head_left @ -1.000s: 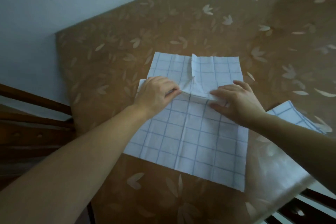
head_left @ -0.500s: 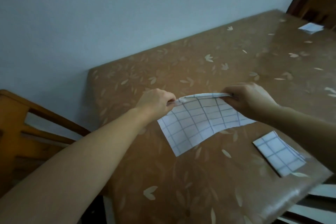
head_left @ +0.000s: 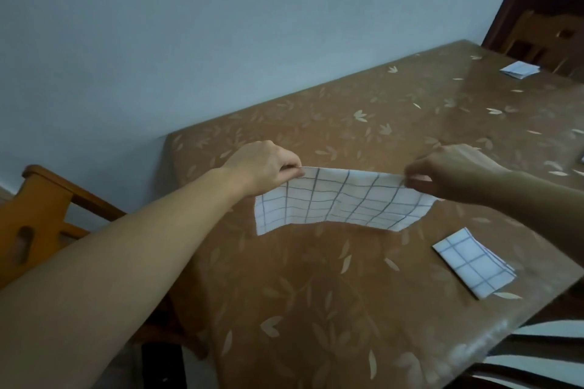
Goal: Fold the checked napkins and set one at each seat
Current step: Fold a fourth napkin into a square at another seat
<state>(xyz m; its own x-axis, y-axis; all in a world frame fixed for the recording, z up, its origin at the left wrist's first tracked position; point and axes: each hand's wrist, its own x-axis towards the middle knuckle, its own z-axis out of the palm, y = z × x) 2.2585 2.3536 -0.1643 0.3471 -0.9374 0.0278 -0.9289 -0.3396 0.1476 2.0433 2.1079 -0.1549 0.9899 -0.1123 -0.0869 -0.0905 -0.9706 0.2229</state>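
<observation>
A white checked napkin (head_left: 339, 199), folded in half, hangs stretched in the air above the brown leaf-patterned table (head_left: 316, 294). My left hand (head_left: 262, 167) pinches its upper left corner and my right hand (head_left: 448, 172) pinches its upper right corner. Its lower edge sags a little above the tabletop. A second napkin (head_left: 471, 259) lies folded small near the table's right front edge. A third folded napkin (head_left: 520, 69) lies at the far right end.
A pale wall runs along the table's far side. One wooden chair (head_left: 41, 221) stands at the left end, another wooden chair (head_left: 546, 38) at the far right. A striped cloth (head_left: 543, 344) shows under the front right edge.
The napkin lay flat on the table with both hands pressing a fold. It has been lifted, folded in half, and my hands have drawn apart so it hangs stretched wide.
</observation>
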